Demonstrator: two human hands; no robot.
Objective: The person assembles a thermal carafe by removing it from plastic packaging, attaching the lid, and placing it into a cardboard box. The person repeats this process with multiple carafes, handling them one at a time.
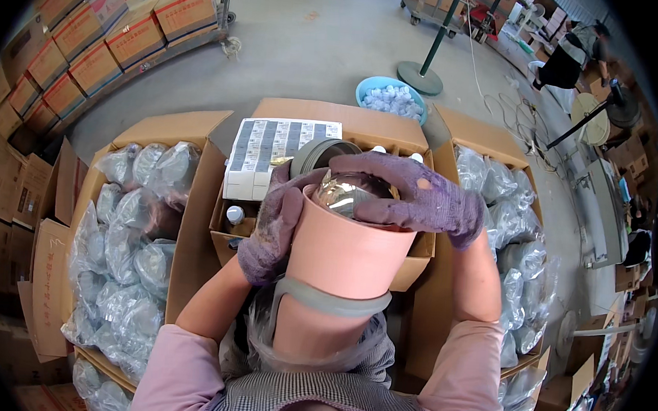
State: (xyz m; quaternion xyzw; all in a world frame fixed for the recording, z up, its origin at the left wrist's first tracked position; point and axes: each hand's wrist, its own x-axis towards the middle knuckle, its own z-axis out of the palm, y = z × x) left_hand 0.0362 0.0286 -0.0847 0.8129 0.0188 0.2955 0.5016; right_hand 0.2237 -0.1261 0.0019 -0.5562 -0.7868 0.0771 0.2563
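A packing workshop or warehouse is showing here: printed cartons are standing stacked on a wheeled trolley, and at least 2 open cartons are holding plastic-wrapped goods. A fan stand and a blue basin are resting on the grey floor, cables are trailing across it, another person is appearing in the background, and the left hand and right hand are wearing work gloves.
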